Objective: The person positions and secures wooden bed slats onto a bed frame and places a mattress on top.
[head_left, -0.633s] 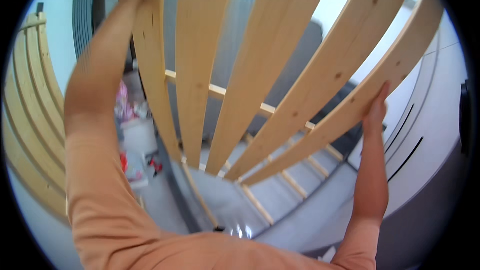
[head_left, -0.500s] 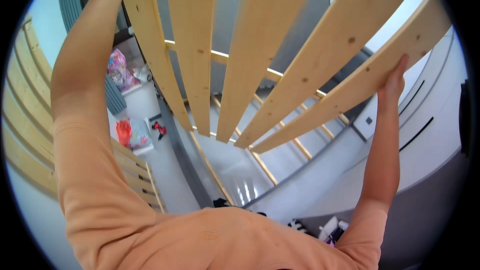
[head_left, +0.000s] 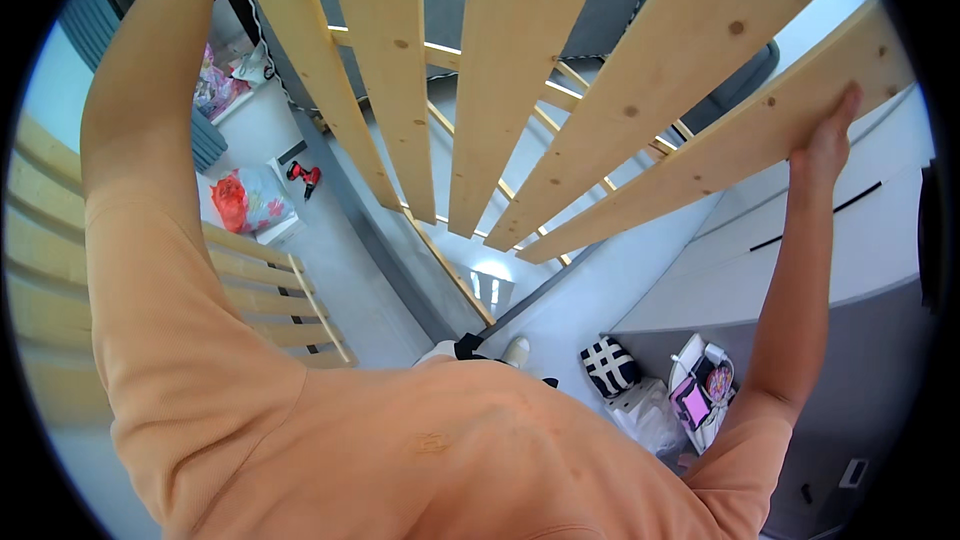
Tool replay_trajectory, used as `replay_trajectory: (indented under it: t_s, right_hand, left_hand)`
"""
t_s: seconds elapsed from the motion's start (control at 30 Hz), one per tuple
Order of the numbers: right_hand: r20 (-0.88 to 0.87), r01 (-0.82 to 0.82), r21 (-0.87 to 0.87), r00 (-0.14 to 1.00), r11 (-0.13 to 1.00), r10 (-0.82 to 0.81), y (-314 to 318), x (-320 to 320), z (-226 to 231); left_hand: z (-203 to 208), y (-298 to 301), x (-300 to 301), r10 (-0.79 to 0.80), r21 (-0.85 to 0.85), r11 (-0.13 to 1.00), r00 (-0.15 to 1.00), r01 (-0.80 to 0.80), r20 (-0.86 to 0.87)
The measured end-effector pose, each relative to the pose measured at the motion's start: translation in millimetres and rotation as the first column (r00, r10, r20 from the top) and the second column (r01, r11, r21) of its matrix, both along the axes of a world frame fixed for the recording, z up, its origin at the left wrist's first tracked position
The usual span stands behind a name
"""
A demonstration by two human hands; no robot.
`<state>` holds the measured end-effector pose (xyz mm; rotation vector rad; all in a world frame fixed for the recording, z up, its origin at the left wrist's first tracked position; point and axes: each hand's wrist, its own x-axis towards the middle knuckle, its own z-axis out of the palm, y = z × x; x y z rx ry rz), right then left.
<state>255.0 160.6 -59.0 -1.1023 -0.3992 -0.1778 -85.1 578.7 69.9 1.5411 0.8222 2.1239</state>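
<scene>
A large panel of pale pine slats [head_left: 510, 90] is held up in front of me, tilted, its slats joined by crosspieces on the underside. My right hand [head_left: 826, 148] grips the outer edge of the rightmost slat, the thumb lying on its face and the other fingers hidden behind. My left arm [head_left: 150, 110] is raised beside the leftmost slat, but its hand lies beyond the upper edge of the view. Below the panel is a grey bed frame [head_left: 352, 232] with a thin wooden rail [head_left: 448, 270] inside its left side.
Another slatted panel [head_left: 265, 273] is on the left. Near it are a red drill [head_left: 304, 176] and a flowered plastic bag [head_left: 262, 198]. White drawers [head_left: 850, 250] line the right side. A black-and-white cushion [head_left: 608, 368] and a tray of small items [head_left: 712, 390] are at lower right.
The panel's lower end has moved up and away from me in the view. My right hand has shifted outward with it, and my left hand has left the view. More floor shows below.
</scene>
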Motion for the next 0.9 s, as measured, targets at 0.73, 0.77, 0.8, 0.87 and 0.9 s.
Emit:
replay_trajectory:
  t_s: [0.73,0.77,0.8,0.87,0.9]
  right_hand:
    - [-0.05,0.17,-0.132,0.983,0.977,-0.177,20,-43,-80]
    - [-0.048,0.169,-0.118,0.983,0.979,-0.176,21,-41,-80]
    - [-0.072,0.106,-0.135,0.991,0.985,-0.116,15,-34,-84]
    - [-0.074,0.001,-0.255,0.997,0.967,-0.02,-1,-15,-89]
    - [-0.079,-0.066,-0.304,0.996,0.95,0.044,-3,-5,-89]
  left_hand:
    - [-41,165,94,-0.255,-0.28,0.939,0.95,0.198,-0.181]
    - [-37,166,99,-0.216,-0.271,0.95,0.955,0.157,-0.203]
    - [-45,151,101,-0.174,-0.278,0.955,0.957,0.107,-0.231]
    - [-48,142,105,-0.165,-0.293,0.952,0.954,0.087,-0.251]
    - [-45,149,98,-0.183,-0.297,0.949,0.951,0.104,-0.251]
